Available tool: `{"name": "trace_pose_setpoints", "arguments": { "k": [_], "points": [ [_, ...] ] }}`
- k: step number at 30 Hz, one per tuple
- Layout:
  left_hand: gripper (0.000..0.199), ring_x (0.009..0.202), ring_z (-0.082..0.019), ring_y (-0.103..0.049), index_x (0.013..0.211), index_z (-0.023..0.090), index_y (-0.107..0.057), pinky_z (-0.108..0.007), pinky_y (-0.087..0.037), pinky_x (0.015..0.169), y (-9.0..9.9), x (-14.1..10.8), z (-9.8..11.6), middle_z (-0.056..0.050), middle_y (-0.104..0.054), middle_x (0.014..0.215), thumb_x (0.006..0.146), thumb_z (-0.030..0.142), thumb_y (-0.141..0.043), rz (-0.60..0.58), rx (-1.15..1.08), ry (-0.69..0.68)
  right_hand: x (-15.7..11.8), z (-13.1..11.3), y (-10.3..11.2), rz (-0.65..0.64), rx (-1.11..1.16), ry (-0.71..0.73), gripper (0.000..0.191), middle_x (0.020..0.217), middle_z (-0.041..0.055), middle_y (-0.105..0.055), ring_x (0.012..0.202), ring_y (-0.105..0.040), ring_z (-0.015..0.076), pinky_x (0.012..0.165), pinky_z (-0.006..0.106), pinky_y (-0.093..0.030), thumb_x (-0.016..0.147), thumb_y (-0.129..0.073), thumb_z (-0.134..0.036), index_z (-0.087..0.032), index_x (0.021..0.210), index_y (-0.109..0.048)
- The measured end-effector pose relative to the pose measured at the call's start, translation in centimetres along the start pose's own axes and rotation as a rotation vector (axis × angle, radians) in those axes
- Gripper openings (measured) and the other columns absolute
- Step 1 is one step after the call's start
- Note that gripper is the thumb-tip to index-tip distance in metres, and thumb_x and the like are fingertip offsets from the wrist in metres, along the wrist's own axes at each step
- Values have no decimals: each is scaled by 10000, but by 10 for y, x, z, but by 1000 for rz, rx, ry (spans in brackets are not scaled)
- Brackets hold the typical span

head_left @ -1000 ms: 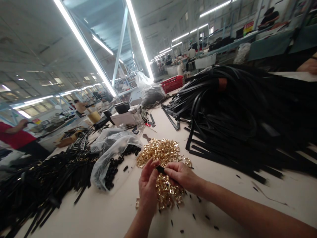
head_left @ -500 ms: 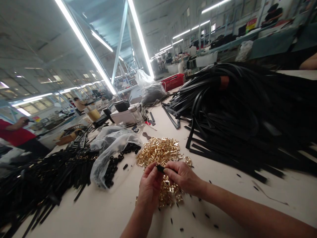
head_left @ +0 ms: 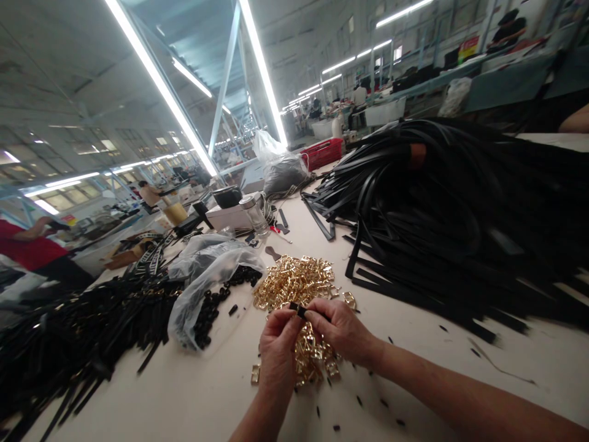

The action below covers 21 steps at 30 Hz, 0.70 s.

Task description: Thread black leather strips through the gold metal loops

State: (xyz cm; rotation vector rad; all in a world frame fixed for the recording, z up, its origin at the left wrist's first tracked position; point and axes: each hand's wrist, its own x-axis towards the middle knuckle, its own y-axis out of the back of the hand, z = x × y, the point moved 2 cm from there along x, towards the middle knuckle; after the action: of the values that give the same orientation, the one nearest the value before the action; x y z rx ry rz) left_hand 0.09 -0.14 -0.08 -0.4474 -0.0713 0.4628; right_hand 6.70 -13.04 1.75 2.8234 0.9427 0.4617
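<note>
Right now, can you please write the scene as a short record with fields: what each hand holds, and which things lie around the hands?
left hand: left hand pinches one end of a small black piece
right hand: right hand pinches the other end of the same piece
below hands: heap of gold buckles on the pale table
left of heap: clear plastic bag spilling small black parts
right side: big pile of black straps
far left: more black straps
scattered: black bits on the table near the right forearm
</note>
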Motion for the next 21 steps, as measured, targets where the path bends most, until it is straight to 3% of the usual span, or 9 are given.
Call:
{"name": "trace_pose_setpoints", "arguments": {
  "k": [6, 11, 16, 21],
  "points": [
    [174, 812, -129, -627, 786, 182, -692, -222, -490, 777, 1, 0, 0, -5, -694, 862, 690, 255, -817, -22, 81, -19, 0, -4, 3, -10, -144, 89, 232, 650, -8, -568, 590, -489, 126, 558, 242, -345, 935, -496, -307, -179, 795, -630],
    [181, 828, -154, -616, 785, 188, -724, -246, -500, 791, 4, -1, 5, -20, -667, 868, 676, 295, -821, -31, 221, -110, -1, -4, 5, -1, -237, 118, 292, 613, -16, -536, 563, -464, 119, 544, 243, -317, 947, -500, -354, -184, 724, -584],
    [287, 919, -229, -622, 879, 184, -763, -305, -512, 835, 6, 0, 9, -85, -653, 1017, 633, 308, -842, -94, 378, -210, 0, -2, 7, 17, -159, 73, 351, 599, -17, -530, 569, -466, 125, 552, 248, -339, 941, -500, -426, -182, 700, -577],
    [239, 842, -220, -612, 721, 165, -754, -290, -506, 786, 2, 0, 14, -74, -652, 837, 707, 401, -783, -86, 456, -177, -3, -1, 4, -20, -204, 64, 370, 592, -22, -499, 561, -431, 118, 531, 244, -313, 942, -481, -413, -182, 656, -520]
  ]
}}
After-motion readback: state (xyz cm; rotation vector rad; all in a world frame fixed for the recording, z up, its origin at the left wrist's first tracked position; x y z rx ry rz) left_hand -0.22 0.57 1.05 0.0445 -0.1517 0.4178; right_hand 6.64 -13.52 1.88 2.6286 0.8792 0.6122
